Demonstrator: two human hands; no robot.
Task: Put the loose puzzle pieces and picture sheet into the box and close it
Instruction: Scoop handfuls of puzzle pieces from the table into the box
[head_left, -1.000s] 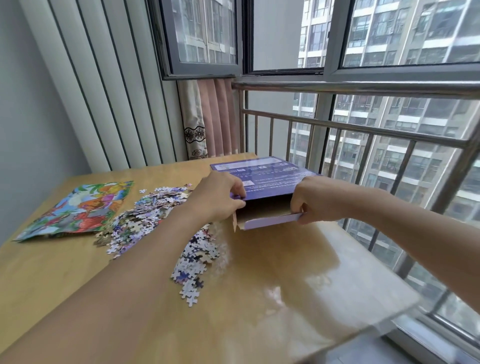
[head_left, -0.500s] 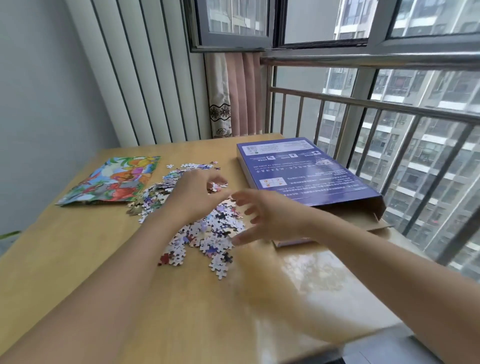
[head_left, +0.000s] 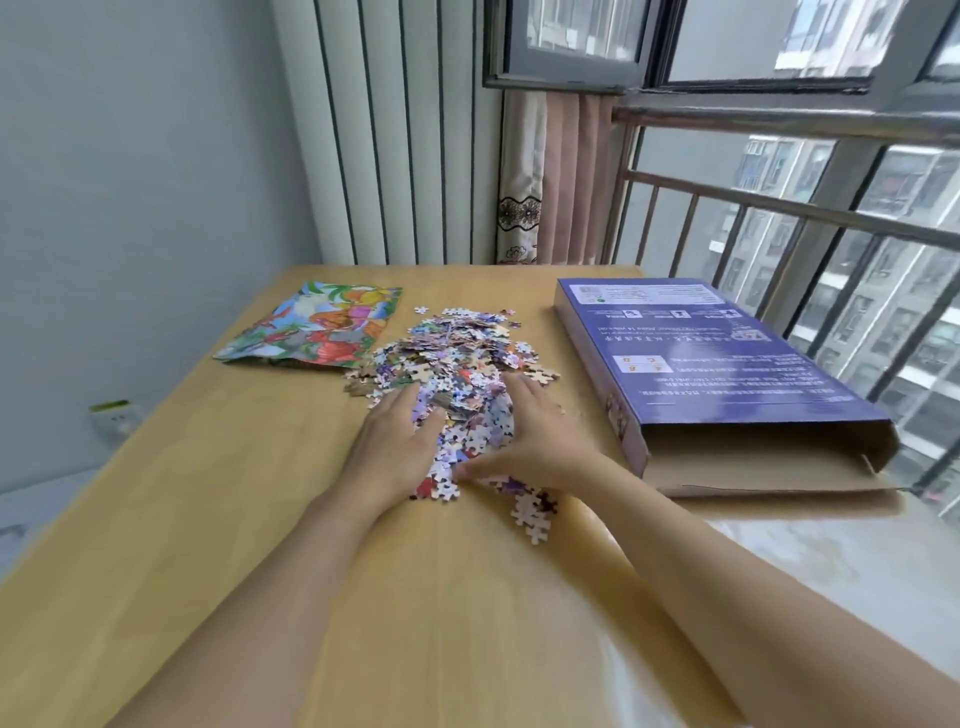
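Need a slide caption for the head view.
Both hands, left and right, gather colourful loose puzzle pieces beside the open purple cardboard box.

The loose puzzle pieces (head_left: 457, 364) lie heaped in the middle of the surface (head_left: 208, 493), a jumble of white, purple and mixed colours, with a few strays off the near edge of the heap. Just left of the pile the picture sheet (head_left: 317, 327) lies flat, bright with greens, oranges and blues. To the right sits the box (head_left: 701, 358), long and purple, printed side up, lying flat. Its near end is open toward me, the bare brown cardboard flap (head_left: 769, 480) folded out onto the surface.
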